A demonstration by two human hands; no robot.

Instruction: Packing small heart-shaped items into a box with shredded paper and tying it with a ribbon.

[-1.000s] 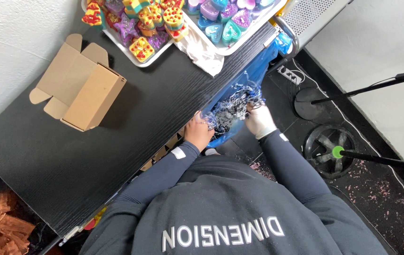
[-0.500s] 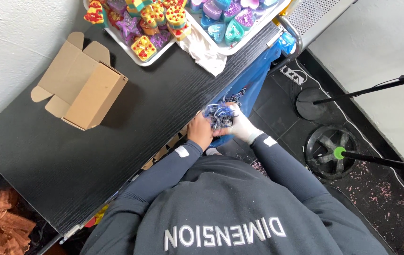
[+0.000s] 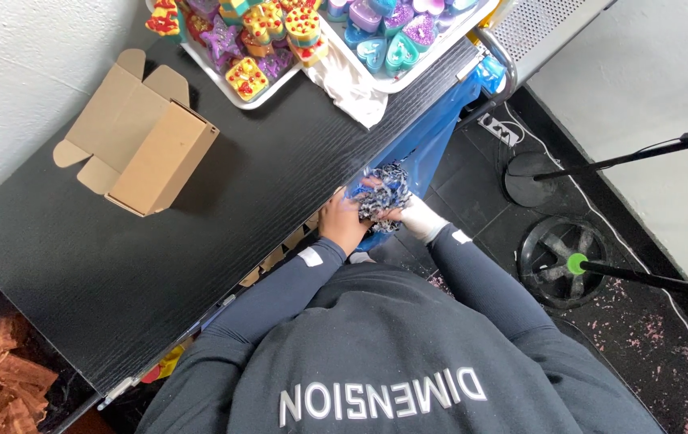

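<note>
1. Both hands have a tight grip on 1 clump of shredded paper (image 3: pixel 382 193). The left hand (image 3: pixel 342 222) holds it from the desk side, and the right hand (image 3: pixel 413 215), in a white glove, holds it from the other side.
2. The clump is black and white. It sits just past the front edge of the black desk (image 3: pixel 223 209), above a blue plastic bag (image 3: pixel 428 133) that hangs by the desk.
3. An open brown cardboard box (image 3: pixel 139 145) lies on the desk, well apart from the hands.
4. 2 white trays (image 3: pixel 257 100) of bright soaps (image 3: pixel 246 79) sit at the far end of the desk. The soaps are shaped like hearts and stars.
5. A white cloth (image 3: pixel 352 84) lies under the trays.
</note>
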